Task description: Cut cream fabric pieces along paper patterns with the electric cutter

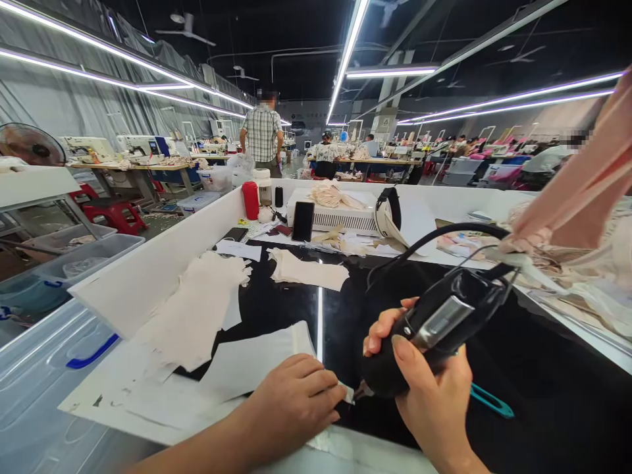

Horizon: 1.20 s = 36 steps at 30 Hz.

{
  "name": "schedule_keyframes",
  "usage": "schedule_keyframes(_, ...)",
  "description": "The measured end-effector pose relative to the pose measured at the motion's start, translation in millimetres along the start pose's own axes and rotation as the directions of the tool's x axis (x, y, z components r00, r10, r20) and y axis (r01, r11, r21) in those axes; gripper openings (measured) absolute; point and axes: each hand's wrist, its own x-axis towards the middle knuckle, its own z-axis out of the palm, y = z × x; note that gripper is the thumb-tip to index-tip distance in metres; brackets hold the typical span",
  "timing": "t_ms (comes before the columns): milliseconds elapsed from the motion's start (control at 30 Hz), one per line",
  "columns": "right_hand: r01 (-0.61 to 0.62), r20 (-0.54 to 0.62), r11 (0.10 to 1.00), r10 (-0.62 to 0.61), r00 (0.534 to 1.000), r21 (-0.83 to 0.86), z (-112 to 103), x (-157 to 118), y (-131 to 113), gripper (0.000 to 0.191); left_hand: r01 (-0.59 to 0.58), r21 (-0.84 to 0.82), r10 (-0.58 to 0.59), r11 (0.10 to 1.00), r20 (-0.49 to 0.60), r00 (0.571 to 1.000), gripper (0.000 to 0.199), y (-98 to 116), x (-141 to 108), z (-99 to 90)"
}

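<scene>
My right hand (434,395) is wrapped around a black corded power tool (439,322) with a silver plate on its side; its metal tip points down and left. Close to that tip, my left hand (301,395) has its fingers curled together on the edge of a white fabric piece (257,362), whose corner shows past the fingertips. The thumb of this hand is hidden. A cream fabric stack (192,313) lies to the left, and a smaller cream stack (309,270) lies farther back on the black table surface (340,329).
A teal looped handle (494,401) lies right of my right hand. Pink cloth (577,178) hangs tied to the tool's cord (454,227). A phone (303,221), red container (250,200) and white vented box (340,220) stand at the back. Cloth scraps (592,276) pile up on the right.
</scene>
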Motion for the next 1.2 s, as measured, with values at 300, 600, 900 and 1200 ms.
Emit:
schedule_keyframes(300, 0.018, 0.004, 1.0, -0.018, 1.0, 0.024, -6, -1, 1, 0.031, 0.013, -0.017, -0.013, 1.0, -0.012, 1.0, 0.023, -15, -19, -2.4)
schedule_keyframes(600, -0.025, -0.047, 0.998, 0.028, 0.999, 0.058, -1, -1, -10, 0.029, 0.024, -0.001, -0.024, 1.0, 0.086, 0.996, 0.025, -16, -14, -7.0)
schedule_keyframes(900, -0.083, -0.059, 0.994, 0.087, 0.994, 0.071, -1, 3, -19, 0.033, 0.005, 0.039, -0.009, 0.999, 0.114, 0.993, 0.018, -20, 0, -7.6)
schedule_keyframes(1200, -0.059, -0.067, 0.994, 0.065, 0.996, 0.089, 5, 3, -23, 0.036, -0.029, 0.01, 0.029, 1.0, 0.045, 0.999, 0.015, -29, 3, -1.8)
